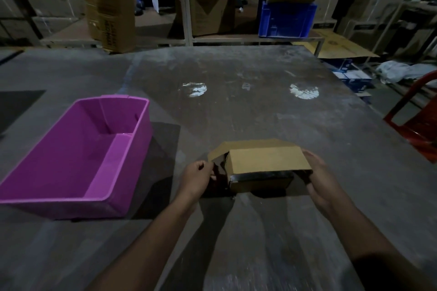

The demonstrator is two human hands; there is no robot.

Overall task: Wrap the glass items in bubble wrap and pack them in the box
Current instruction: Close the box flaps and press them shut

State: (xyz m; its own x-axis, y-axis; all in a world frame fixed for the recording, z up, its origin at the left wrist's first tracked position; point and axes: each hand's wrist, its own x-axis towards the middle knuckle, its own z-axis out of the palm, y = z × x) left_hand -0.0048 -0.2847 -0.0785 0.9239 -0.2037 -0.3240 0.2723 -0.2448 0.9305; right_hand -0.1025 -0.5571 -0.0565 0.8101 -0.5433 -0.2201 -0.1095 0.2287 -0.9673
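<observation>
One broad grey worktop [260, 106] fills most of the view, dim and scuffed, with two bright reflections of light on its far half. On its left side sits a purple plastic bin [78, 156], open at the top, with nothing visible inside it. It stands well apart from the hands.

Near the front edge, just right of centre, lies a small cardboard box [264, 168]. Its long axis runs left to right across the person's front. A top flap [267, 159] is folded down over most of the opening, and a second flap [217, 152] stands raised at the left end. What the box holds cannot be made out; only a dark gap shows under the flap.

Both hands meet the box, one at each short end. The left hand [197, 178] has its fingers curled and pinches the edge of the raised left flap. The right hand [316, 177] cups the right end, fingers curved round the side wall.

No loose glass or bubble wrap is in sight, so the work seems to be at the closing stage. The next move likely turns on the left flap, which lies directly at the left hand while the right hand steadies the box.
</observation>
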